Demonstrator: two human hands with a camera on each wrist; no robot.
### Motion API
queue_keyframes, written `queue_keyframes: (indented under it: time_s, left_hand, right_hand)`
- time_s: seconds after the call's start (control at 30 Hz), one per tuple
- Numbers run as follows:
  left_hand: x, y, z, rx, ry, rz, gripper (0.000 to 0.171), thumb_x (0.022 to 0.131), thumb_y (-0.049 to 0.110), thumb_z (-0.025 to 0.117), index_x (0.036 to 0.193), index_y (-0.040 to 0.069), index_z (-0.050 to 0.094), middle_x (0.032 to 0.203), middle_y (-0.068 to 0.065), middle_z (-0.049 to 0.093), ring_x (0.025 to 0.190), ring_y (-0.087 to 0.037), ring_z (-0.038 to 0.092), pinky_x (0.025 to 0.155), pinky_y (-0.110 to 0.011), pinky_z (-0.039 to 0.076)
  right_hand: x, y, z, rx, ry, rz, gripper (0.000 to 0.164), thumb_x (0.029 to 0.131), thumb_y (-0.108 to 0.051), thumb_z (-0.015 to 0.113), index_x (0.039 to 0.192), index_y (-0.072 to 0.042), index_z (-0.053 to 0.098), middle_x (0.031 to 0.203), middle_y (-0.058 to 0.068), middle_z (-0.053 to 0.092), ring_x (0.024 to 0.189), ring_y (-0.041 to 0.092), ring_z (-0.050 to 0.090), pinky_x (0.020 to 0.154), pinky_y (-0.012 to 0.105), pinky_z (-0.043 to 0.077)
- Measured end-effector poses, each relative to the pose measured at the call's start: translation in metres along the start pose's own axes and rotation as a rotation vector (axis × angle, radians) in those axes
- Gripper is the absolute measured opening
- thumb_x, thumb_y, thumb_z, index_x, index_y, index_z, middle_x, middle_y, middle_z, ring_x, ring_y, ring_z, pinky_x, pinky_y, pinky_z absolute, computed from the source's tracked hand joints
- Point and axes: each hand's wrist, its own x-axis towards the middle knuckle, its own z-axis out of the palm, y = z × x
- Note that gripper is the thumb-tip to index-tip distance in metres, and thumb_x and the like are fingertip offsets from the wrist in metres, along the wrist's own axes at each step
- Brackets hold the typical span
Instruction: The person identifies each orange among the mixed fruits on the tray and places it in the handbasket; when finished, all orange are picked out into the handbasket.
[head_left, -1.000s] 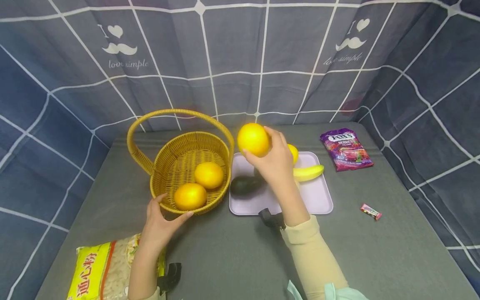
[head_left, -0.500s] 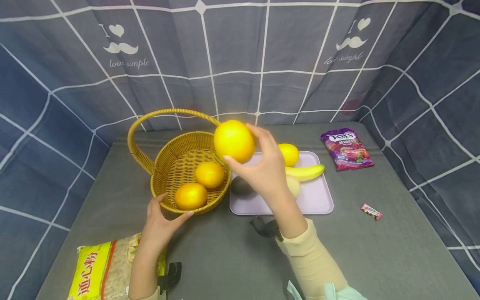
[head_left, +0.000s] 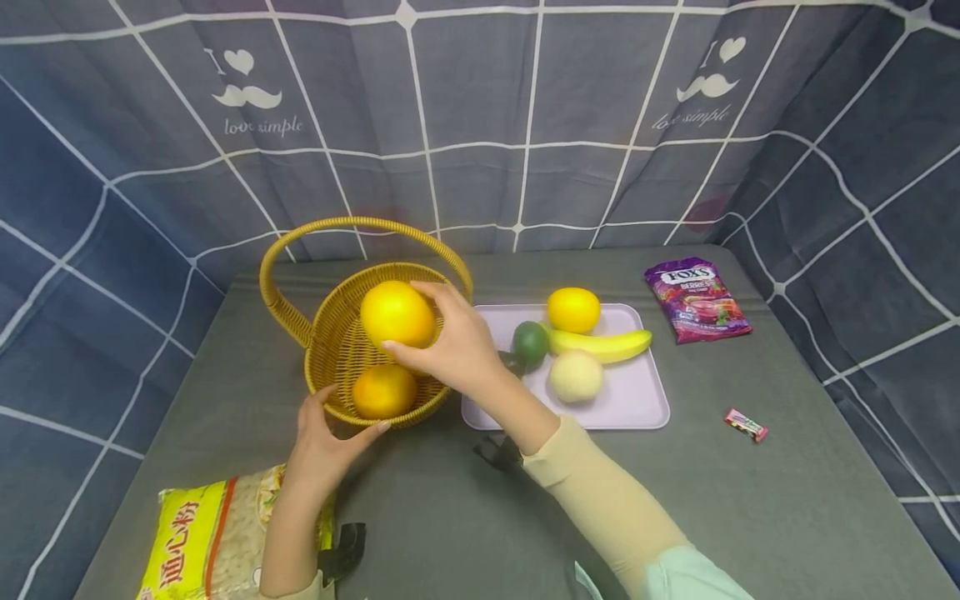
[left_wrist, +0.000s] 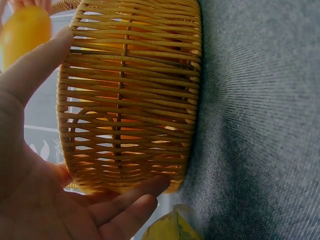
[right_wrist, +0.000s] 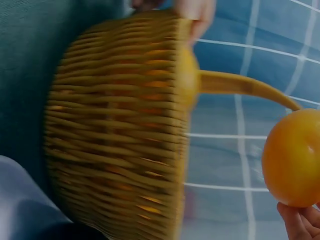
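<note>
My right hand [head_left: 457,342] holds a big orange [head_left: 397,314] between thumb and fingers, above the opening of a wicker basket [head_left: 330,333]. In the right wrist view that orange [right_wrist: 292,157] is higher than the basket rim. One orange [head_left: 384,392] lies in the front of the basket; another inside is mostly hidden behind the right hand and its orange. My left hand [head_left: 322,446] grips the basket's front left, thumb along the rim. The left wrist view shows its fingers [left_wrist: 132,205] against the woven side [left_wrist: 130,100].
Right of the basket, a lilac tray [head_left: 630,400] carries a lemon [head_left: 573,310], a banana [head_left: 611,344], a dark green avocado [head_left: 530,343] and a pale round fruit [head_left: 576,375]. A purple candy bag [head_left: 697,300], a small wrapped candy [head_left: 746,425] and a pasta bag [head_left: 217,533] lie around.
My right hand has carried the orange left from above the tray to over the basket, uncovering more fruit on the tray. The left hand has kept its place on the basket.
</note>
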Motion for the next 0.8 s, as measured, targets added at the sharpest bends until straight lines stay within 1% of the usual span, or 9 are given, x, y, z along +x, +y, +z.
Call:
queue_keyframes:
  time_s: [0.17,0.4,0.6,0.8]
  left_hand:
    - [0.001,-0.001,0.000,-0.003,0.000,0.001,0.114,0.074,0.066,0.070,0.152,0.010,0.010,0.154,-0.022,0.009,0.138,-0.046,0.020,0.102,-0.065,0.027]
    - [0.001,0.000,0.000,-0.006,-0.006,0.001,0.113,0.074,0.066,0.070,0.152,0.011,0.009,0.155,-0.021,0.008,0.137,-0.046,0.020,0.101,-0.066,0.027]
    - [0.001,0.000,0.000,-0.007,0.005,0.006,0.113,0.074,0.065,0.071,0.152,0.010,0.010,0.154,-0.020,0.009,0.136,-0.046,0.023,0.101,-0.065,0.028]
    - [0.000,0.000,0.001,-0.011,0.002,0.010,0.113,0.075,0.064,0.071,0.152,0.010,0.010,0.154,-0.022,0.010,0.137,-0.045,0.021,0.101,-0.065,0.027]
  right_hand:
    - [0.015,0.009,0.027,-0.052,-0.073,-0.011,0.078,0.072,-0.049,0.081,0.135,-0.015,0.051,0.129,-0.001,0.055,0.108,0.017,0.057,0.086,0.038,0.049]
    - [0.028,0.016,0.058,-0.110,-0.179,0.032,0.079,0.074,-0.052,0.077,0.138,-0.015,0.049,0.133,0.000,0.053,0.115,0.018,0.054,0.089,0.035,0.048]
    - [0.033,0.022,0.074,-0.161,-0.199,0.018,0.077,0.075,-0.054,0.075,0.136,-0.014,0.051,0.130,-0.001,0.055,0.111,0.015,0.055,0.086,0.031,0.048]
    - [0.037,0.026,0.086,-0.207,-0.204,0.010,0.077,0.076,-0.055,0.074,0.136,-0.014,0.051,0.130,0.000,0.055,0.111,0.015,0.054,0.086,0.031,0.048]
